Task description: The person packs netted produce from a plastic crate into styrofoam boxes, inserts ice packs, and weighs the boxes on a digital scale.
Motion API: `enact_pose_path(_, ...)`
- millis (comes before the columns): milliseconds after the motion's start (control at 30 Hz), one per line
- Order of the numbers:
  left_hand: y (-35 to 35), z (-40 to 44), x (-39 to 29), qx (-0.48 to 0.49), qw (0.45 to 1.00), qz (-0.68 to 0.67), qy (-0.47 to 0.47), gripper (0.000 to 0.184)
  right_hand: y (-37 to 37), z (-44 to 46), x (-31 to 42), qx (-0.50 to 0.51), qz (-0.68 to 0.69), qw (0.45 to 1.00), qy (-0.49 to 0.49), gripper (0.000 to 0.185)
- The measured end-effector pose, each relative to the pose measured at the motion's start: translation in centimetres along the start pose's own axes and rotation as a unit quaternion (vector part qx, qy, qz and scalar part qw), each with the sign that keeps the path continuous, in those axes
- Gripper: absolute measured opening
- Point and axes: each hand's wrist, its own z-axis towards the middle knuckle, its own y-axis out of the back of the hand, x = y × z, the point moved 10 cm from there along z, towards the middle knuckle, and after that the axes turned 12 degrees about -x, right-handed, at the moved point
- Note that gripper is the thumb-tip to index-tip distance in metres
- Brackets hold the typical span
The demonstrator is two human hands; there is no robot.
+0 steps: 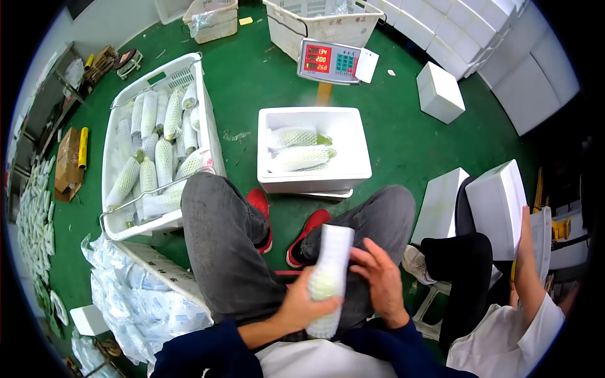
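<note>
My left hand (305, 303) is wrapped round a long, pale green vegetable in a white foam net sleeve (332, 268), held upright over my lap. The sleeve's upper end reaches past the vegetable and looks narrow and loose. Just right of it, my right hand (383, 280) is open, fingers spread; I cannot tell whether the fingertips touch the sleeve. Ahead of my feet stands a lidless white foam box (315, 181) with several net-wrapped vegetables (299, 156) lying sideways in it. A scale display (329, 61) with lit red digits rises behind the box.
At left, a white crate (213, 135) holds many sleeved vegetables. Bags of clear plastic (135, 296) lie below it. Another person (532, 277) at right grips a foam box (498, 208). More foam boxes (466, 28) are stacked at the back right, near a crate (287, 31).
</note>
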Motion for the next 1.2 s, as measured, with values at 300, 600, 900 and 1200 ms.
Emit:
enact_pose_path(300, -2.9, -3.9, 2.6, 0.252, 0.840, 0.479, 0.034, 0.090, -0.7, -6.1, -6.3, -0.005, 0.174, 0.979, -0.108, 0.070)
enact_pose_path(600, 2.0, -3.1, -5.7, 0.359, 0.652, 0.633, -0.211, 0.064, -4.7, -3.6, -7.9, 0.072, 0.096, 0.957, -0.264, 0.049)
enact_pose_path(900, 0.4, 13.2, -13.5, 0.065, 0.667, 0.623, -0.403, 0.016, -14.4, 32.6, 4.1, 0.031, -0.546, 0.711, 0.442, 0.076)
enact_pose_path(1200, 28.8, 5.1, -31.7, -0.461, 0.648, 0.414, -0.444, 0.027, -13.0, 41.4, -6.8, 0.032, -0.614, 0.640, 0.462, 0.052)
